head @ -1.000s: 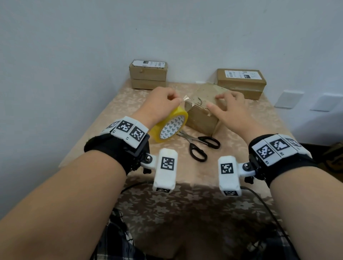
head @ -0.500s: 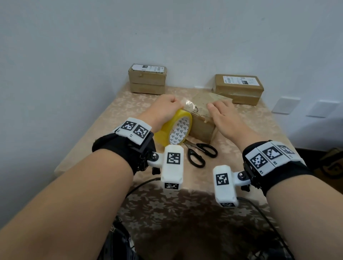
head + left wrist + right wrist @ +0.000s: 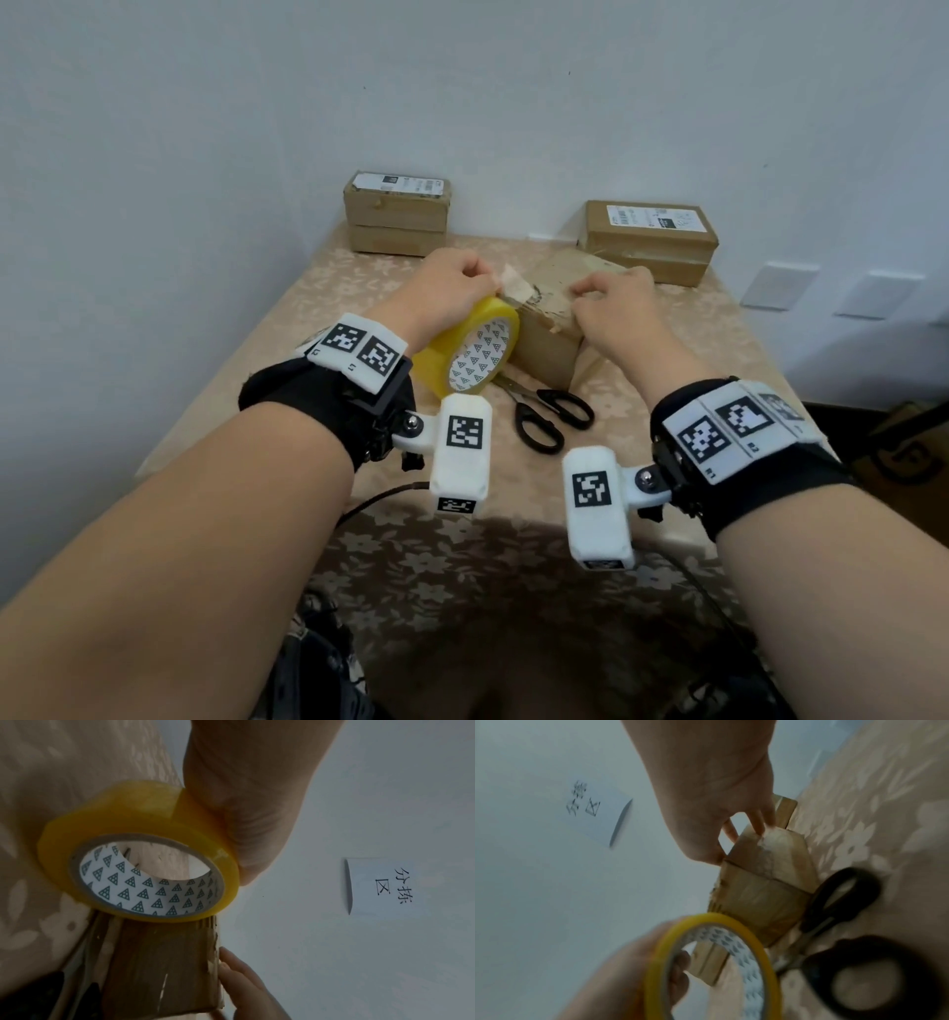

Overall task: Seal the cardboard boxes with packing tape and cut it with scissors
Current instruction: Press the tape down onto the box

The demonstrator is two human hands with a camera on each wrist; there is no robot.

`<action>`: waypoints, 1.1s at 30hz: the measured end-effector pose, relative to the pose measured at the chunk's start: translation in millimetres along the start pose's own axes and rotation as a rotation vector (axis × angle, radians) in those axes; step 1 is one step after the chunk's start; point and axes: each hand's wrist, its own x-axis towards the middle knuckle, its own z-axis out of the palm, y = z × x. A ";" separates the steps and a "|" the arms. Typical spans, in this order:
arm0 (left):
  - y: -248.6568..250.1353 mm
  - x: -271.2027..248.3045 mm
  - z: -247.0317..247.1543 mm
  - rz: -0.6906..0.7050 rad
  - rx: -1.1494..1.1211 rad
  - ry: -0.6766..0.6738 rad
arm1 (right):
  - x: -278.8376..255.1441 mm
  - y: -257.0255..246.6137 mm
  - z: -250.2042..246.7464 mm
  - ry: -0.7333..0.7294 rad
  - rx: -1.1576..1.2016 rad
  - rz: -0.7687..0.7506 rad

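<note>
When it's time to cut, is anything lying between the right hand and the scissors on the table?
Nothing visible does. The scissors lie in the open on the tablecloth, just in front of the box that the right hand rests on, handles toward the person. The tape roll stands to their left.

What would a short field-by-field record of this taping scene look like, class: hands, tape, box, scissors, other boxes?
left hand: grips the yellow tape roll
right hand: fingers curled on top of the middle box
tape: a strip runs from the roll onto the box top
scissors: lying on the table, untouched
back boxes: left stack, right stack, by the wall
</note>
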 end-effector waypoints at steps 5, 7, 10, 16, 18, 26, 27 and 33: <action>0.3 -6.9 -7.9 0.110 0.120 0.059 | -12.3 -19.1 -12.4 -0.002 0.052 -0.231; 3.0 -9.3 -9.9 0.162 0.143 0.071 | -14.6 -25.8 -11.6 -0.106 0.224 -0.264; 8.2 -12.3 -11.1 0.229 0.163 0.070 | -10.1 -28.4 -9.1 -0.145 0.335 -0.275; 10.7 -17.5 -15.0 0.182 0.180 -0.010 | 4.3 -40.5 -1.0 -0.013 0.369 -0.250; 7.4 -18.5 -17.5 0.114 0.265 -0.049 | 10.7 -41.2 5.5 0.046 0.426 -0.173; -7.0 -25.8 -31.0 0.345 0.298 0.260 | 18.8 -42.8 6.2 0.000 0.511 -0.090; -4.8 -25.3 -31.1 0.350 0.341 0.251 | 22.0 -42.9 3.9 0.029 0.397 -0.126; -0.4 -13.4 -19.1 0.255 0.676 0.016 | 39.8 -27.6 -7.2 0.137 0.080 -0.129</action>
